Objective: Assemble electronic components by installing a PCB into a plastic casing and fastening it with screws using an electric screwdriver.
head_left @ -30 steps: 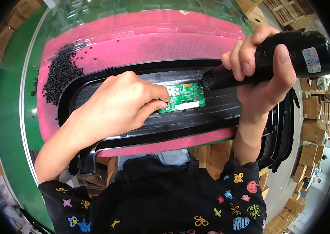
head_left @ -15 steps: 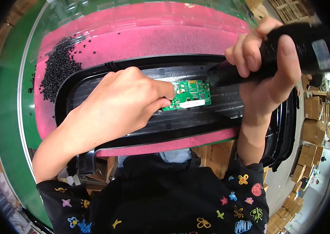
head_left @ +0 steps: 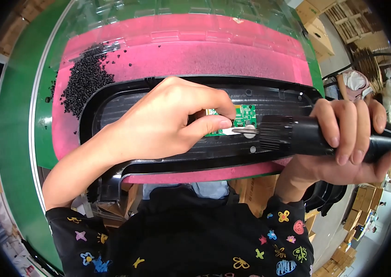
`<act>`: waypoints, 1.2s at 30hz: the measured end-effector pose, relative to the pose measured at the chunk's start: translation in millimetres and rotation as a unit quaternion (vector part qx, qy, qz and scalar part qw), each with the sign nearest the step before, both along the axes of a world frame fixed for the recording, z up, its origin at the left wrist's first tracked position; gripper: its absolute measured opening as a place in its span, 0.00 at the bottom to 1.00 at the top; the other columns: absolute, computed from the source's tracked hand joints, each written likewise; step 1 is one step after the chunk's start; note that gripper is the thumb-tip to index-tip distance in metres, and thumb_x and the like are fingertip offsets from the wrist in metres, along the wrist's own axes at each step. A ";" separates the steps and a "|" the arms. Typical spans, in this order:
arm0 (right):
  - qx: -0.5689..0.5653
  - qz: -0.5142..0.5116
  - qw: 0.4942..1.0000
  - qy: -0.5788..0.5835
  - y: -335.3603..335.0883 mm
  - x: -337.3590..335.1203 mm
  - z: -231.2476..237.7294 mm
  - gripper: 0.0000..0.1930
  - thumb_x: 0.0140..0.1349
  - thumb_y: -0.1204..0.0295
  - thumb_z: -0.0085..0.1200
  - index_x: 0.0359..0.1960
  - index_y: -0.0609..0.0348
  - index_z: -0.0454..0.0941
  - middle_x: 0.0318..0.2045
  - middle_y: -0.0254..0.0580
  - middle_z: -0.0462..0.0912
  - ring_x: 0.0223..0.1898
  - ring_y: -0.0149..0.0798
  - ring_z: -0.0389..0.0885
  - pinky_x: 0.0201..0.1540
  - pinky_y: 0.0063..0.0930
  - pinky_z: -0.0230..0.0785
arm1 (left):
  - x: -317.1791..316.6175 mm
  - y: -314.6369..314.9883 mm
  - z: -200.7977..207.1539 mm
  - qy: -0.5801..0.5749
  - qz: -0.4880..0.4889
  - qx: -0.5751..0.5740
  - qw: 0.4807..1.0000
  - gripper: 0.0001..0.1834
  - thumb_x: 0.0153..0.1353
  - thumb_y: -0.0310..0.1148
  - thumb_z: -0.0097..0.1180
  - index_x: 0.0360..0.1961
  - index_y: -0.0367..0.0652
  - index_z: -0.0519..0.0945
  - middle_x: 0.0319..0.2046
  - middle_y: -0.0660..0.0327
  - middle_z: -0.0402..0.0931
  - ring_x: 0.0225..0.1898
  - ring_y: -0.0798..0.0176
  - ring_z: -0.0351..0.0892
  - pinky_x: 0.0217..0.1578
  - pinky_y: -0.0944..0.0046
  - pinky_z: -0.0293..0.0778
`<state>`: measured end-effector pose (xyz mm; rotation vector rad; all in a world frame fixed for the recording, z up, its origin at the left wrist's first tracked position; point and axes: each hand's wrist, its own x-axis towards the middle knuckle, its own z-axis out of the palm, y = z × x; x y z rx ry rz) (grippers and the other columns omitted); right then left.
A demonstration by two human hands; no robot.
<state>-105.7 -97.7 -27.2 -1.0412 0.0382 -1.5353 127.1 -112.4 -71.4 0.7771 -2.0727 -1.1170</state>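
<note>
A green circuit board (head_left: 246, 113) lies inside a long black plastic housing (head_left: 274, 159). My left hand (head_left: 172, 115) is closed at the board, thumb and fingertips on it, covering its left and middle part. In my right hand (head_left: 352, 138) is a black electric screwdriver (head_left: 304, 134), lying nearly level and pointing left. Its metal bit (head_left: 246, 131) reaches over the board's near edge, with the tip close to my left thumb. A white label on the board is partly covered by the thumb and bit. Whether a screw sits under the tip, I cannot tell.
Many small black screws (head_left: 84, 83) are heaped on the pink mat (head_left: 181, 60), left of the housing. Clear plastic trays (head_left: 168, 34) lie along the far side. More black housings (head_left: 327, 196) are stacked at the lower right. Cardboard boxes (head_left: 362, 207) stand farther right.
The screwdriver has come down from above the board's right end, and its bit is now at the board. My left fingers have shifted right across the board. The view has moved slightly.
</note>
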 end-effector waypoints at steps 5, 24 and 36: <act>-0.038 -0.028 0.999 -0.012 6.4 -6.6 3.3 0.16 0.54 0.60 0.59 0.36 0.52 0.67 0.16 0.23 0.71 0.16 0.21 0.69 0.33 0.21 0.63 | 0.6 1.3 1.4 0.037 -0.016 0.135 0.990 0.04 0.61 0.23 0.60 0.36 0.36 0.83 0.28 0.61 0.82 0.22 0.74 0.75 0.23 0.72 0.70; -0.092 -0.038 0.995 -0.009 9.7 2.1 -1.9 0.17 0.50 0.60 0.62 0.35 0.53 0.70 0.16 0.23 0.75 0.16 0.20 0.71 0.30 0.19 0.66 | 0.6 0.9 4.6 0.057 -0.060 0.260 0.962 0.04 0.63 0.23 0.58 0.38 0.35 0.81 0.34 0.59 0.84 0.22 0.76 0.73 0.22 0.75 0.70; -0.124 0.005 0.985 0.119 -5.8 8.4 -4.8 0.23 0.56 0.51 0.59 0.43 0.54 0.70 0.20 0.24 0.74 0.19 0.22 0.71 0.30 0.20 0.63 | 10.5 -5.0 -0.6 -0.129 -0.020 0.035 0.991 0.05 0.61 0.23 0.56 0.36 0.32 0.78 0.25 0.55 0.81 0.24 0.61 0.80 0.27 0.64 0.73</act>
